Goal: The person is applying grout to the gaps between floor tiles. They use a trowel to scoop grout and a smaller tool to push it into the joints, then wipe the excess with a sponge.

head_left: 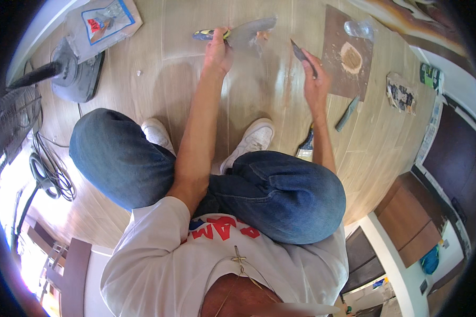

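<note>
I am squatting over a wood-look plank floor (185,90). My left hand (217,52) is closed round the yellow-and-black handle of a wide putty knife (255,25), its metal blade pointing right, low over the floor. A small tan lump (262,36) shows at the blade's lower edge. In my right hand (316,82) is a dark, narrow tool with a pointed tip (300,52), angled up and left; its exact kind is unclear. Between the hands, the planks carry pale smears and a reddish-brown streak (286,79). Below my right wrist lies a paintbrush (306,145), partly hidden by the forearm.
Right of my hand lies a brown sheet (333,39) with a mound of tan paste (351,58) and a clear plastic container (358,30). A grey flat tool (347,113) and crumpled bag (401,93) lie nearby. At left are a fan base (79,76), plastic pouch (107,26) and cables (58,171).
</note>
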Demonstrator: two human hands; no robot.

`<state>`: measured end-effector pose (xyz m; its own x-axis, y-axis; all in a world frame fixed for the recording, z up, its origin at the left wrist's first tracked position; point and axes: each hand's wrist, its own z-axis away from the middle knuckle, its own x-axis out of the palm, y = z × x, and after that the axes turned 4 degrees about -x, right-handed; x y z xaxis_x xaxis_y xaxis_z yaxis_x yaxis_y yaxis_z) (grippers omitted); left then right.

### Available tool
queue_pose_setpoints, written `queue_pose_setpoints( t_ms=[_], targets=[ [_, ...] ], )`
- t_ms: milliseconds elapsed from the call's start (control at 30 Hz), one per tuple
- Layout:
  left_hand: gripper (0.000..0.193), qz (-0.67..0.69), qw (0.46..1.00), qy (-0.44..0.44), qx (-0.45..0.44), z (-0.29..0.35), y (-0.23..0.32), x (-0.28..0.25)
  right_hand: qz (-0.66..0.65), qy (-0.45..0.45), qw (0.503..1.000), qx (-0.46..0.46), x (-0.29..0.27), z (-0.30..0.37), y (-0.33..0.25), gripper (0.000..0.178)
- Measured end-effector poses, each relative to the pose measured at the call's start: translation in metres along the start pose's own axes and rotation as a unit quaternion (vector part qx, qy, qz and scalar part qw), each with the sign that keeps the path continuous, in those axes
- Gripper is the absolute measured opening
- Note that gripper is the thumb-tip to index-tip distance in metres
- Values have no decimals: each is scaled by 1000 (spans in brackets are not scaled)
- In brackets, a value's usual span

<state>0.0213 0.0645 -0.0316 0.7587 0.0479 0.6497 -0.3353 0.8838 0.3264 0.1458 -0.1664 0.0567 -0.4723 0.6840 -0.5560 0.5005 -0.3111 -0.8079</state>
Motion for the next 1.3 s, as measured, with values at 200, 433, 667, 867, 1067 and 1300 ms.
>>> queue_pose_setpoints(
  t_ms=[200, 433, 667, 867, 1067, 1300],
  targets=[
    [22, -194, 979, 1, -67, 33, -53, 22, 161, 71, 983, -47, 17, 62, -18, 41],
    [29, -219, 974, -54, -36, 32, -159, 56, 113, 144, 948, 260, -59, 167, 65, 42],
    [19, -170, 974, -29, -146, 56, -239, 84, 190, 216, 951, 115, -74, 146, 27, 40],
    [17, -176, 980, -35, -84, 49, -231, 104, 111, 234, 925, 279, -94, 194, 86, 52],
    [18, -162, 978, -55, -121, 23, -248, 108, -322, 371, 784, 380, -115, 149, 167, 56],
    [22, -115, 978, -114, -130, 39, -226, 85, -294, 263, 842, 369, -122, 130, 204, 51]
  ],
)
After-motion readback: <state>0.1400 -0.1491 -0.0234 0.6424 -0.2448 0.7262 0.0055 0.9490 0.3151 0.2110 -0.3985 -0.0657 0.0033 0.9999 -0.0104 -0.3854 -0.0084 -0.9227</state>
